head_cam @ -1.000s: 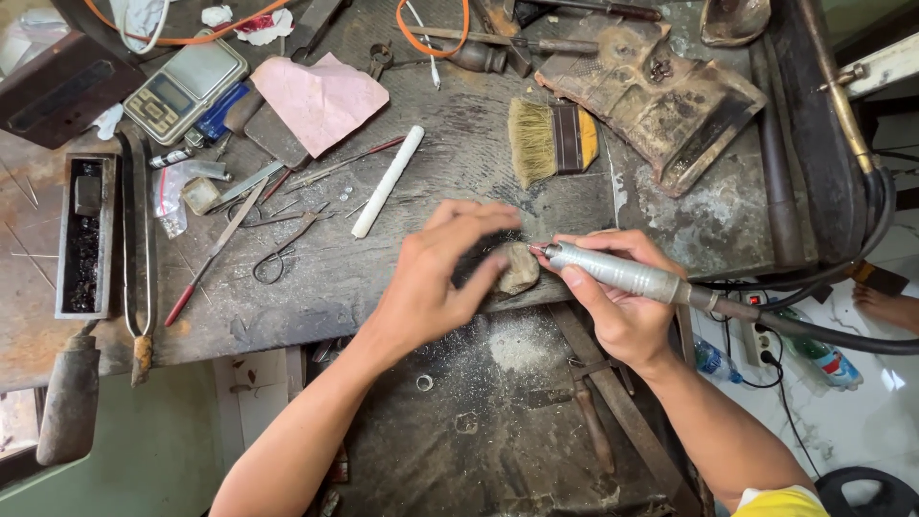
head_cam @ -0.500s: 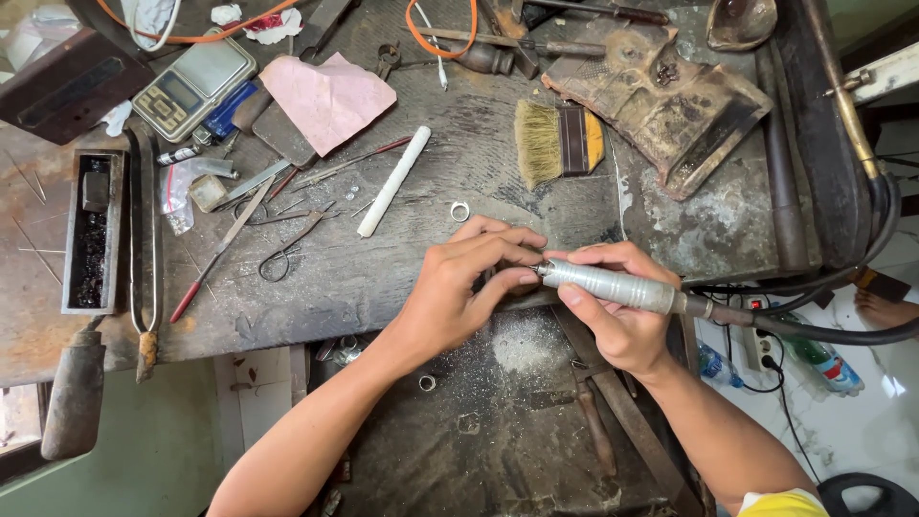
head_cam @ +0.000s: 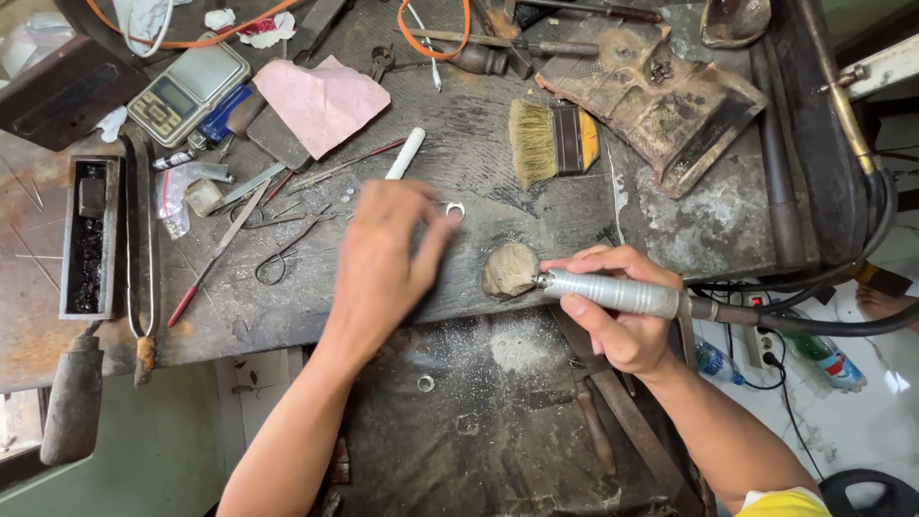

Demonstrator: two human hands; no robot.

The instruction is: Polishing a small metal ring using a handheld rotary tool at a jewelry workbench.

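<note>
Workbench, scarred and cluttered; right hand fingers grip rotary handpiece, left hand fingers loosely spread, empty.

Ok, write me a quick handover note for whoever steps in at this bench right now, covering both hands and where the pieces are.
Left hand: open, blurred, fingers spread over the bench beside a small metal ring; holds nothing that shows.
Right hand: gripping the silver rotary handpiece, its tip at the rounded wooden peg on the bench edge.
Another ring lies on the dusty lower tray.
Flat brush and white stick lie behind the hands.
Done: cannot tell from this view.
Left: ring on the bench is not yet picked up; no piece is at the handpiece tip.
</note>
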